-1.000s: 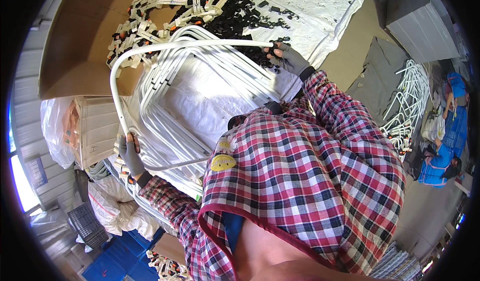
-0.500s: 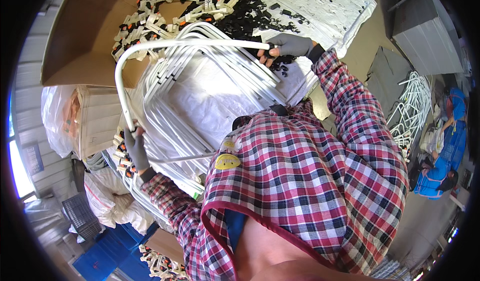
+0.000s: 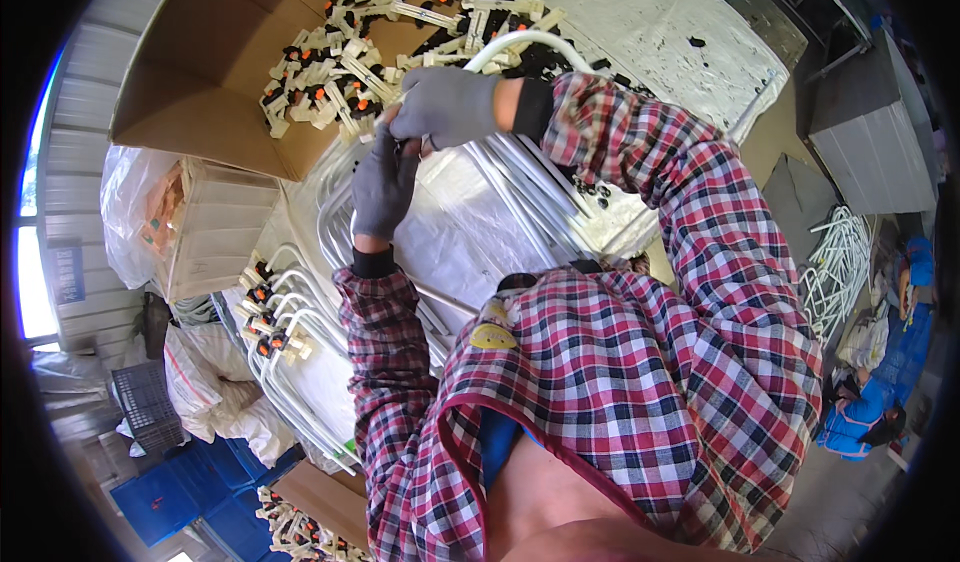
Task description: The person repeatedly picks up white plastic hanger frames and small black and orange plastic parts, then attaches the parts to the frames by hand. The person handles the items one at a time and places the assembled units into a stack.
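Note:
My two gloved hands meet above the stack of white bent tubes point(image 3: 520, 192), near the cardboard box. My right hand point(image 3: 450, 107), in a grey glove with bare fingertips, is closed and lies across the fingertips of my left hand point(image 3: 385, 187). The left fingers are bent and pinched together too. What sits between them is mostly hidden. Just beyond my right wrist rises the arch of one white bent tube point(image 3: 530, 38); it passes behind the hand and forearm, so whether I hold it cannot be told.
Beyond my hands, a large cardboard box point(image 3: 215, 72) stands by a heap of cream plastic clips point(image 3: 350, 72) with black and orange parts. Small black pieces lie on a white sheet point(image 3: 660, 12). More tubes point(image 3: 300, 312) with clips lie at left; another pile point(image 3: 840, 262) is at right.
Earlier my hands were apart, holding a white bent tube near its ends. My right hand has moved left and my left hand up and right, so they now meet. The view has shifted slightly.

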Motion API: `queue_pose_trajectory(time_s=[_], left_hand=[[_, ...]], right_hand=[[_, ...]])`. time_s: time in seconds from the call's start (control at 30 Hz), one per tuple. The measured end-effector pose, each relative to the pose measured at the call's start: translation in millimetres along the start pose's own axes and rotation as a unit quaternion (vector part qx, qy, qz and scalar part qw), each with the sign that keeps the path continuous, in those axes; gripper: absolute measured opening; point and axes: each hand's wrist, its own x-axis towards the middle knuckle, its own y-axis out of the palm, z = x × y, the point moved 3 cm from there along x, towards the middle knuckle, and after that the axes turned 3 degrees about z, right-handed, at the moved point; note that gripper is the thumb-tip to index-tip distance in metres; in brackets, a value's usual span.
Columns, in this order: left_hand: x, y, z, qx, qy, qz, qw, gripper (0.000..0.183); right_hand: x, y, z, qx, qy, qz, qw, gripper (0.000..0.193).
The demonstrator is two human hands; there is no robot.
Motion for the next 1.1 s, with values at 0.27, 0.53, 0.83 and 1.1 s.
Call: queue_pose_trajectory(time_s=[0.27, 0.53, 0.83, 1.1], left_hand=[[-70, -44, 47, 0.092, -0.159, -0.086, 0.979, 0.034], [-152, -70, 77, 0.032, -0.275, -0.195, 0.941, 0.033], [-198, -101, 128, -0.014, -0.281, -0.228, 0.932, 0.025], [-190, -109, 139, -0.150, -0.241, -0.250, 0.926, 0.021]], right_hand=[[-49, 57, -233, -0.102, 0.454, -0.041, 0.884, 0.040], [-73, 79, -186, -0.009, 0.308, 0.103, 0.946, 0.031], [-187, 48, -137, 0.061, 0.295, -0.270, 0.915, 0.032], [-272, 165, -107, 0.666, 0.478, -0.337, 0.462, 0.039]])
